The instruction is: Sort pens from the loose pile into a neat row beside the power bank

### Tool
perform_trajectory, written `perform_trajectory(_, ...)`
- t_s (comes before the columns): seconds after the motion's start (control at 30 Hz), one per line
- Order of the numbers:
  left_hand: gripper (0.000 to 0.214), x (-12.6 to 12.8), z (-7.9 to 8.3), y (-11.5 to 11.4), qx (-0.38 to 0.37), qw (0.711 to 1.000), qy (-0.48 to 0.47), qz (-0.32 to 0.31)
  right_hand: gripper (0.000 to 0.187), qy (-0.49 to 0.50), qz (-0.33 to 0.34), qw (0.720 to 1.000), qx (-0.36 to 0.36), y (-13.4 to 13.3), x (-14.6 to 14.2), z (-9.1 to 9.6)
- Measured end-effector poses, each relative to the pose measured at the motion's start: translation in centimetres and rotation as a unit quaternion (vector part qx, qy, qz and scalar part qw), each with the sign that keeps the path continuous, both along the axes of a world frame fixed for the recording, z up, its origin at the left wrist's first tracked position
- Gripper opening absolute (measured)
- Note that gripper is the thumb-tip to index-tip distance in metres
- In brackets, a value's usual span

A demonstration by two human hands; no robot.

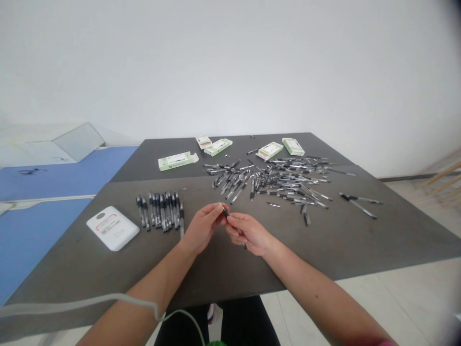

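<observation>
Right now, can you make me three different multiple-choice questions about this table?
1. Where is the neat row of pens? A) beside the white flat device B) on the floor C) inside a green box
2. What colour is the tabletop? A) red B) dark grey C) yellow
3. What is the pen between the left hand and right hand doing? A) lying on the tabletop B) standing in a cup C) held up in the fingers

1 A: it lies next to the device.
2 B: the surface looks dark grey.
3 C: fingers pinch it above the tabletop.

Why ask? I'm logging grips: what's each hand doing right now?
Left hand: closed, pinching a black pen.
Right hand: closed, apparently on the same pen.
</observation>
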State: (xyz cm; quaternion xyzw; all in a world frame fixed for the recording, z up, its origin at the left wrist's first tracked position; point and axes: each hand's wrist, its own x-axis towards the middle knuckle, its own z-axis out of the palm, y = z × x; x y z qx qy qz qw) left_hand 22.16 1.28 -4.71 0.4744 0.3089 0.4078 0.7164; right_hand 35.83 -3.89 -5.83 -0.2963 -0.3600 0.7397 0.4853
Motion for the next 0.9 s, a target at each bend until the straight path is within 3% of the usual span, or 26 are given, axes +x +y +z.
perform_trajectory(0.13, 0.035, 0.7, 0.6, 1.3, 0.033, 0.998, 0.044, -0.004, 0.021, -0.055, -0.125, 0.989, 0.056, 0.2, 0.2, 0.5)
perform_trajectory(0.2, 0.042, 1.6, 0.9, 2.5, 0.1, 0.989, 0.111, 0.001, 0.021, -0.082, -0.201, 0.974, 0.071, -0.3, 0.5, 0.8)
perform_trajectory(0.27, 0.041, 3.2, 0.9, 3.8, 0.199, 0.958, 0.204, -0.002, 0.022, -0.092, -0.272, 0.956, 0.063, -1.4, 1.0, 1.0)
perform_trajectory(0.33, 0.034, 5.5, 0.6, 4.9, 0.326, 0.899, 0.292, -0.03, 0.023, -0.09, -0.341, 0.934, 0.046, -3.0, 1.7, 1.0)
perform_trajectory(0.47, 0.028, 11.0, -1.1, 5.5, 0.562, 0.721, 0.38, -0.145, 0.027, -0.084, -0.462, 0.883, 0.008, -6.7, 3.5, 0.2)
perform_trajectory(0.53, 0.026, 13.4, -2.0, 5.3, 0.611, 0.651, 0.413, -0.181, 0.027, -0.088, -0.489, 0.868, -0.004, -8.0, 4.4, -0.2)
perform_trajectory(0.6, 0.022, 15.1, -2.6, 5.1, 0.619, 0.623, 0.436, -0.199, 0.027, -0.097, -0.495, 0.863, -0.011, -8.8, 5.2, -0.5)
perform_trajectory(0.77, 0.022, 15.5, -1.9, 4.7, 0.596, 0.647, 0.433, -0.197, 0.027, -0.135, -0.497, 0.857, -0.015, -9.7, 6.1, -0.5)
perform_trajectory(0.8, 0.024, 15.0, -1.4, 4.4, 0.568, 0.679, 0.424, -0.191, 0.027, -0.151, -0.496, 0.855, -0.014, -9.7, 6.0, -0.5)
perform_trajectory(0.83, 0.027, 14.3, -0.9, 4.0, 0.514, 0.734, 0.4, -0.189, 0.027, -0.173, -0.493, 0.853, -0.012, -9.8, 5.9, -0.6)
perform_trajectory(0.9, 0.029, 12.6, 0.2, 2.6, 0.321, 0.877, 0.3, -0.194, 0.028, -0.235, -0.476, 0.847, -0.009, -9.8, 5.6, -0.6)
